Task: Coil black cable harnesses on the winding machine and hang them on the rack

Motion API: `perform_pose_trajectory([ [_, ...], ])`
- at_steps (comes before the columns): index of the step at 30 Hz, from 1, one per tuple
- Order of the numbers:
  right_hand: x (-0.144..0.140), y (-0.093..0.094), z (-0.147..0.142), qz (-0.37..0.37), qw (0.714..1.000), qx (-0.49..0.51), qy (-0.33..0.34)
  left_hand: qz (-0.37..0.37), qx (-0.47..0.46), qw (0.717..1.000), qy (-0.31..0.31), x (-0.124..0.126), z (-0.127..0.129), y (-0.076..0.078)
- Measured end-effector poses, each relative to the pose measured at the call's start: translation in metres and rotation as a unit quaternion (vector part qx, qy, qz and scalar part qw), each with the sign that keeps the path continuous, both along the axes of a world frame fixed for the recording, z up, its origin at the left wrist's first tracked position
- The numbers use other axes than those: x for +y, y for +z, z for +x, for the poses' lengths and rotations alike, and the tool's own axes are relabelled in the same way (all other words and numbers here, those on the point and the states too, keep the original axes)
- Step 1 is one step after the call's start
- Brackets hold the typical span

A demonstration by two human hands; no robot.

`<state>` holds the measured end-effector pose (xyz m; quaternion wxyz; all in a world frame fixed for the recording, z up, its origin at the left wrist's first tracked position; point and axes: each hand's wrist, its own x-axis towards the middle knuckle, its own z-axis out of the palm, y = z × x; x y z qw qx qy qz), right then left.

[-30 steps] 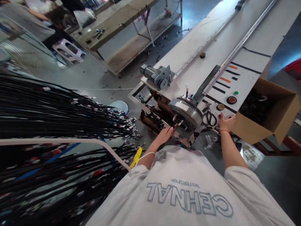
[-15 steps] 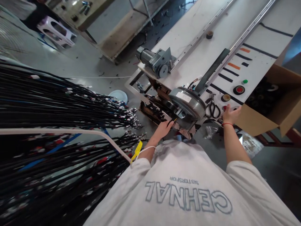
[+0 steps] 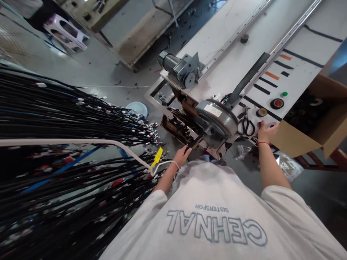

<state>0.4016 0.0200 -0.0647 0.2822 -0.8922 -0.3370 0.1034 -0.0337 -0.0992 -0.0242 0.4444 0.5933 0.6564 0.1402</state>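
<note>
My left hand (image 3: pixel 181 155) is closed on a black cable (image 3: pixel 193 141) that runs from under the round grey machine head (image 3: pixel 217 117) at the near end of the white bench (image 3: pixel 235 68). The hand sits below and left of the head, close to my shirt. A white cord with a yellow tag (image 3: pixel 157 157) hangs by that wrist. My right hand (image 3: pixel 267 130), with a red band on the wrist, lies with fingers spread on the bench's control panel, beside black scissors (image 3: pixel 248 124) and against the corner of a cardboard box (image 3: pixel 295 141).
A big rack of black cables (image 3: pixel 67 119) with a white rail (image 3: pixel 81 142) fills the left. Dark tape rolls (image 3: pixel 306 108) sit in the box. The panel carries a red-centred button (image 3: pixel 277 103) and a green one (image 3: pixel 284 94). A grey motor (image 3: pixel 179 68) stands behind the head.
My left hand has drawn back from the machine head toward my body, pulling the black cable out with it. My right hand has stayed on the panel by the box.
</note>
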Motion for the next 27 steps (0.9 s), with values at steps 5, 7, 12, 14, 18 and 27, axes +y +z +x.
perform_pose_trajectory([
  [5, -0.001, 0.002, -0.002, 0.012, 1.000, 0.012, -0.004, 0.015, -0.018, 1.000, 0.009, 0.014, 0.019, 0.003],
  [7, -0.001, 0.002, -0.002, 0.014, 1.000, 0.013, -0.004, 0.016, -0.023, 1.000, 0.004, 0.021, 0.025, 0.005],
  [12, -0.001, 0.000, -0.004, 0.022, 1.000, 0.012, -0.010, 0.027, -0.030, 0.999, -0.005, 0.027, 0.041, 0.008],
  [14, -0.001, 0.000, -0.004, 0.019, 1.000, 0.012, -0.014, 0.021, -0.053, 0.998, -0.002, 0.028, 0.045, 0.007],
  [18, -0.001, 0.000, -0.005, 0.009, 1.000, 0.007, -0.017, 0.012, -0.118, 0.992, 0.030, 0.030, 0.041, 0.001],
  [27, -0.001, -0.005, -0.001, 0.009, 1.000, 0.001, 0.003, -0.050, -0.141, 0.988, -0.050, 0.009, 0.011, -0.009],
])
